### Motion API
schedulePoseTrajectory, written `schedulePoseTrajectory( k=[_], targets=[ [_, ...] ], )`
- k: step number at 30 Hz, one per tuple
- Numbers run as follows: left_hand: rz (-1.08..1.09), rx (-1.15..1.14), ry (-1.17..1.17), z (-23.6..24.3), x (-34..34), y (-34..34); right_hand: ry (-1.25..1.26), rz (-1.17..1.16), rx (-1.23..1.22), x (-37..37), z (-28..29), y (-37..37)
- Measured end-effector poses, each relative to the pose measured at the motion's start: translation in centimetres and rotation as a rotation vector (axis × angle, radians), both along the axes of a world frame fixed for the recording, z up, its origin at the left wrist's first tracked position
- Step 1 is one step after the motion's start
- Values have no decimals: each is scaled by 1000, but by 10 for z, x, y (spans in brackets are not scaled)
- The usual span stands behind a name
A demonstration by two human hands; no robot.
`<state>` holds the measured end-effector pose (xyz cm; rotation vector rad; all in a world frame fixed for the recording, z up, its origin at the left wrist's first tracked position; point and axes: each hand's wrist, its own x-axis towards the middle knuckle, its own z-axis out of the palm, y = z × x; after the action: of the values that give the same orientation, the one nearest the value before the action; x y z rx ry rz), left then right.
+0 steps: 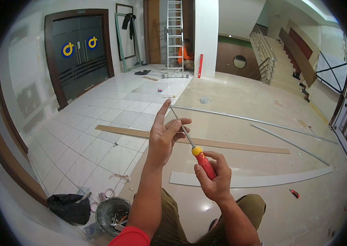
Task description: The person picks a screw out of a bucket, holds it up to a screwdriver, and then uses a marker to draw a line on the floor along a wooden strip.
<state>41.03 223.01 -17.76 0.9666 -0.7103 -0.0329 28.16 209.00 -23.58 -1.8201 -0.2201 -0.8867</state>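
Note:
A screwdriver [206, 165] with a red and yellow handle and a long metal shaft is held up in front of me, slanting so its tip points up and away to the left. The fingers of my right hand [217, 181] are wrapped around the handle. Higher up, the thumb and fingers of my left hand [162, 140] close on the shaft, while the index finger stretches up to the tip. Whether a small screw or bit sits at that tip is too small to tell.
Across the floor lie a brown strip [239, 144], a white board [255, 180], metal bars [259, 119] and a red cutter [294, 193]. By my left leg stand a bucket of tools [107, 205] and a black bag [69, 208]. Farther off, a person [188, 53] crouches behind a ladder [175, 45].

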Motion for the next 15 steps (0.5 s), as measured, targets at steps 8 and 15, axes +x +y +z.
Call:
schedulePoseTrajectory(
  k=[8,15],
  targets=[
    [56,-128,78,-5,7,-1,78,42,136,-1,1,-3],
    [47,-175,118,-5,6,1,50,46,129,0,0,0]
  ],
)
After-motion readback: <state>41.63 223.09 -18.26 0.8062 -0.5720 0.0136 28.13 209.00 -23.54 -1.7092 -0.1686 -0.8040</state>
